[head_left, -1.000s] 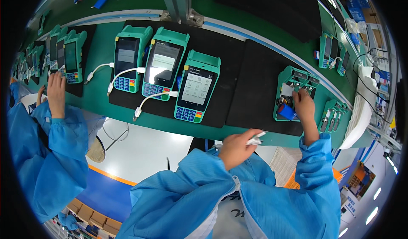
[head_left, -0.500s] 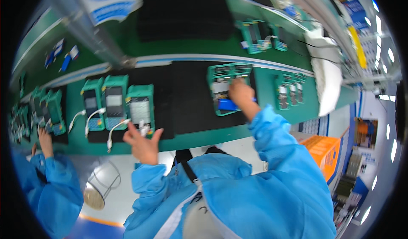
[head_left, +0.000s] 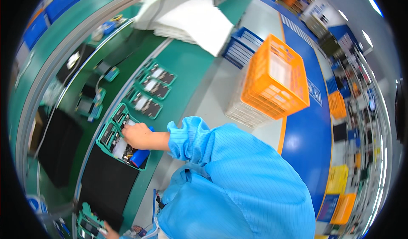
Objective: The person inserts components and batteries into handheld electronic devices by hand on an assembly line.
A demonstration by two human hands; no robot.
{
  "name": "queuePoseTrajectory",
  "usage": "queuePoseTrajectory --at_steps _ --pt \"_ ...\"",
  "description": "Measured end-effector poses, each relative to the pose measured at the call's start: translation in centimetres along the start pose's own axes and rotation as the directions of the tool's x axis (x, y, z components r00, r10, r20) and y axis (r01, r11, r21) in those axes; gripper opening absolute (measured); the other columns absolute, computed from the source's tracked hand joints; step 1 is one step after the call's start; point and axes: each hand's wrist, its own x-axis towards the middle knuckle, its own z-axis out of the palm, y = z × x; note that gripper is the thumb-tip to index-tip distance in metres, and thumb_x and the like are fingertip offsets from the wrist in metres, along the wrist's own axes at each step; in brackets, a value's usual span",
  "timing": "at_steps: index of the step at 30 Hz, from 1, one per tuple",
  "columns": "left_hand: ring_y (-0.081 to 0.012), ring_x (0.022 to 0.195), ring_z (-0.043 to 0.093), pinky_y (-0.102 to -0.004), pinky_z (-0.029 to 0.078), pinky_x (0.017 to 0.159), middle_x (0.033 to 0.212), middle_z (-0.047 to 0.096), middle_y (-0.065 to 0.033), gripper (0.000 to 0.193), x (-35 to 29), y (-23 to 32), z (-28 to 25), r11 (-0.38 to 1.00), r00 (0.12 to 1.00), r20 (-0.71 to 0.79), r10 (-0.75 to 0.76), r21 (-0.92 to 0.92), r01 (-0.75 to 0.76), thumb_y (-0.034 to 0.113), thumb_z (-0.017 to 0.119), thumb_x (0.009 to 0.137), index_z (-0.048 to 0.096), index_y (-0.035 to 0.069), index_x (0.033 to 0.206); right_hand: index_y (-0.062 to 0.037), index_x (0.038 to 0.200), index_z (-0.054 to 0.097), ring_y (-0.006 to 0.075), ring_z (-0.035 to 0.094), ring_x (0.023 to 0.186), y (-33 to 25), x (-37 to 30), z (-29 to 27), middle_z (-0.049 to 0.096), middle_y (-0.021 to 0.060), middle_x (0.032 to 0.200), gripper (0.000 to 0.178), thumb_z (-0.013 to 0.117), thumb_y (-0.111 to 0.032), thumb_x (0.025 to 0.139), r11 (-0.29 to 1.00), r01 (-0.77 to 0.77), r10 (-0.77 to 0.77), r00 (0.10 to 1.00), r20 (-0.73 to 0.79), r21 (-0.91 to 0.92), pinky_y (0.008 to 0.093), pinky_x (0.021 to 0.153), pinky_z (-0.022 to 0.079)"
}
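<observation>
Nearest is the blue sleeve (head_left: pixel 250 175) of the right arm, wide in the view. At the lower edge, the left hand (head_left: pixel 111 232) is partly cut off; it is beside a green device (head_left: pixel 88 223), with a small white piece (head_left: pixel 103 230) at the fingertips, but I cannot tell whether the fingers pinch it. The right hand (head_left: pixel 136 136) is over an open green housing (head_left: pixel 109 132), which sits on the table (head_left: pixel 187 79) at the end of a black mat (head_left: pixel 106 181). Its fingers are bent downward and kept close together; what is between them is hidden. A blue pack (head_left: pixel 139 158) lies in the housing, just below this hand in the view, near the wrist side. Its long axis goes across the housing, at the end toward the table's near edge. The right hand is much nearer to it than the left. Farther along, three open housings (head_left: pixel 151 86) lie in a row, and then comes white sheeting (head_left: pixel 191 22). On the floor, beyond the table edge, an orange crate (head_left: pixel 274 98) stands near a blue crate (head_left: pixel 242 49).
</observation>
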Motion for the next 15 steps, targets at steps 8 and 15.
queuePoseTrajectory --at_steps 8,15 --pt "-0.0327 0.1 0.052 -0.0398 0.044 0.086 0.116 0.047 -0.0221 0.064 0.1 12.7 7.4 0.608 0.924 0.37 -0.098 -0.713 0.35 0.022 0.071 0.066 0.042 0.004 0.119 -0.003 0.088 0.054 0.0332 0.058 0.074 14.3 -10.5 -8.9 0.054 0.012 0.094 0.023 0.051 -0.023 0.079 0.971 -0.24 0.24 0.965 -0.104 0.013 0.0444 0.063 0.047" --pt "-0.0318 0.1 0.052 -0.0411 0.045 0.086 0.115 0.047 -0.0208 0.059 1.8 17.0 7.6 -0.047 0.729 0.685 -0.002 -0.728 0.684 0.016 0.069 0.066 0.043 0.007 0.118 -0.0058 0.092 0.053 0.0332 0.058 0.076 20.9 -17.3 -10.5 0.054 0.012 0.099 0.023 0.049 -0.025 0.08 0.883 -0.469 0.464 0.863 -0.201 0.024 0.0446 0.063 0.047"
